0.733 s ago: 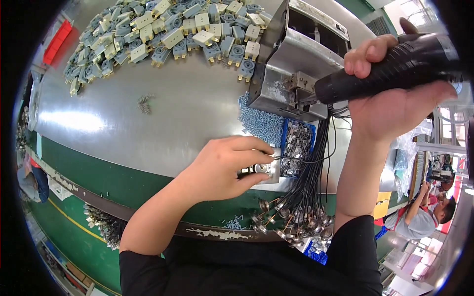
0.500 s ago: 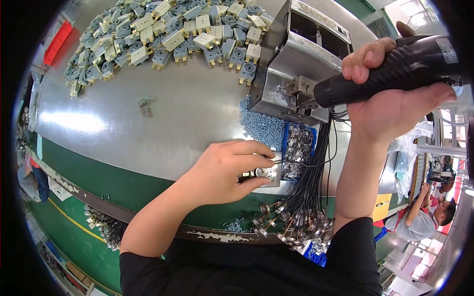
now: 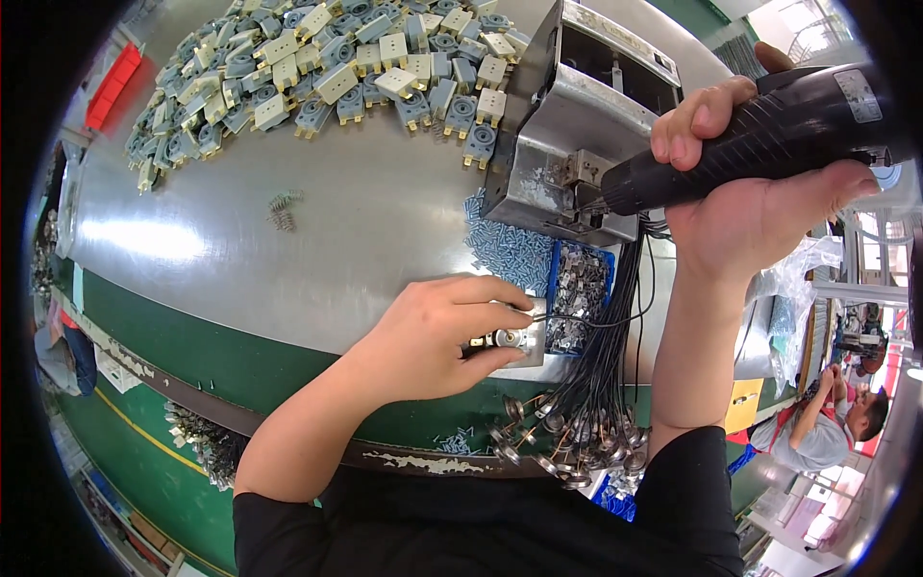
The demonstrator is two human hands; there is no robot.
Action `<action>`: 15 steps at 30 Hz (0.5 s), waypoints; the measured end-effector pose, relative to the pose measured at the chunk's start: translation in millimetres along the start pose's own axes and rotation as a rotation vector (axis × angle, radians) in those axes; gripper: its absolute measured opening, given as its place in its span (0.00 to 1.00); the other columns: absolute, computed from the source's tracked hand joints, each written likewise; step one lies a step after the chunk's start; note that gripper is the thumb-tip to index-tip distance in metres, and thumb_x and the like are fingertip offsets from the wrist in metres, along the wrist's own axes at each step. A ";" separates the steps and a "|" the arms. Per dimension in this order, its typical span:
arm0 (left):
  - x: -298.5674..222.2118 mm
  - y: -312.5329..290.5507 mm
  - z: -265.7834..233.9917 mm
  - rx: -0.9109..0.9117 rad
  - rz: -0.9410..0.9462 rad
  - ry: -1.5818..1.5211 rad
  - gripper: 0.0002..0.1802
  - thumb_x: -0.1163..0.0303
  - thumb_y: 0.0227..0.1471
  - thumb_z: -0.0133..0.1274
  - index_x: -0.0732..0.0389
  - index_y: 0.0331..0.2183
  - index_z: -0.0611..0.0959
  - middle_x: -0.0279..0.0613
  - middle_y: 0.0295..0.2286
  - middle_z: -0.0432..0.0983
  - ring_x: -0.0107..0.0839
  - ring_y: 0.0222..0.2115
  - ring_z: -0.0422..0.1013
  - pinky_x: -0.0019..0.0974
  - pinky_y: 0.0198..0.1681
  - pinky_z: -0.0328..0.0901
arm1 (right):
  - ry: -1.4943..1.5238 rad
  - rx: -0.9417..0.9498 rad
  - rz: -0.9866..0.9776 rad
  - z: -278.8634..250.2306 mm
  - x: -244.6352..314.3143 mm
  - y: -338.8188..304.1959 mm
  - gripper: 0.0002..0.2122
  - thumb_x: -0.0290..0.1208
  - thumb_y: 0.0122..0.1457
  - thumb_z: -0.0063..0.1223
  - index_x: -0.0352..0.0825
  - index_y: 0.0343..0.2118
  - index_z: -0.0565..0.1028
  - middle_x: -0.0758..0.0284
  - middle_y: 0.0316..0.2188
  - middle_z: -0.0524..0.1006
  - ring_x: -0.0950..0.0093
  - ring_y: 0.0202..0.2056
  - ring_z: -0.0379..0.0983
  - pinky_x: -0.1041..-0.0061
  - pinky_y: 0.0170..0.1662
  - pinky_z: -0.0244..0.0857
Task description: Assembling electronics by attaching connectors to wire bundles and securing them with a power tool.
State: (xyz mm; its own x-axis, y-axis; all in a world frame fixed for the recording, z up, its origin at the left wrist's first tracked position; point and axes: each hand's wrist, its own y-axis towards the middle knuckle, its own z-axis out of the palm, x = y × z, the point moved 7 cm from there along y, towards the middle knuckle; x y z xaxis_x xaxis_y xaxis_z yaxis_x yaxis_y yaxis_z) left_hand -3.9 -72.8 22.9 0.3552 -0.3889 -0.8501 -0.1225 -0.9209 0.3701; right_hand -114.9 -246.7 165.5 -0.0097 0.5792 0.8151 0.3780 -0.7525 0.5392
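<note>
My left hand (image 3: 435,332) is closed around a small round metal part (image 3: 510,338) with a black cable, pressing it on a metal block (image 3: 536,352) near the table's front edge. The fingers partly cover it. In my right hand (image 3: 745,216) is a black electric screwdriver (image 3: 760,144), lying across the palm and pointing left. The screwdriver's tip is at the outlet of a metal screw feeder (image 3: 548,178); whether a screw is on the tip I cannot tell. A heap of small silvery screws (image 3: 502,245) lies just below the feeder.
Grey and cream switch-like housings (image 3: 336,82) are piled at the back left. A blue tray (image 3: 553,279) of small metal clips sits beside the screws. Black cables (image 3: 615,356) with round metal ends hang over the front edge. Springs (image 3: 283,210) lie on the left. Another person (image 3: 817,433) works at far right.
My right hand has shifted the screwdriver slightly left, its tip moving further into the feeder's outlet. My left hand keeps its place on the small part.
</note>
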 end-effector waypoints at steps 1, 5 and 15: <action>-0.3 -0.3 -0.4 0.004 -0.004 0.001 0.14 0.70 0.48 0.71 0.58 0.39 0.87 0.37 0.44 0.85 0.41 0.40 0.82 0.41 0.41 0.77 | 0.001 0.003 -0.001 1.1 0.6 0.1 0.58 0.91 0.48 0.31 0.31 0.58 0.68 0.65 0.24 0.70 0.73 0.21 0.65 0.68 0.28 0.63; -1.1 0.0 -1.2 0.003 0.001 0.000 0.14 0.70 0.49 0.70 0.58 0.39 0.87 0.37 0.44 0.85 0.41 0.40 0.82 0.41 0.41 0.77 | 0.343 -0.084 0.116 -6.2 -17.9 0.6 0.59 0.91 0.47 0.32 0.30 0.59 0.68 0.65 0.24 0.70 0.72 0.20 0.65 0.68 0.28 0.63; -1.5 -0.3 -1.6 0.007 0.002 0.005 0.14 0.70 0.49 0.70 0.58 0.39 0.87 0.38 0.44 0.85 0.41 0.40 0.82 0.41 0.41 0.77 | 0.104 -0.046 0.032 -10.0 -4.7 -0.2 0.57 0.90 0.49 0.31 0.32 0.59 0.68 0.65 0.25 0.70 0.72 0.22 0.65 0.67 0.29 0.63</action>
State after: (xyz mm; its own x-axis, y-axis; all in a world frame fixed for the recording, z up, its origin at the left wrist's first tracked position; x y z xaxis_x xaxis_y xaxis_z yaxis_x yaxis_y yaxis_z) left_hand -2.9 -71.9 24.6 0.3591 -0.3908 -0.8475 -0.1297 -0.9202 0.3693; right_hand -124.2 -252.4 163.7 -0.0956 0.5205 0.8485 0.3370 -0.7851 0.5196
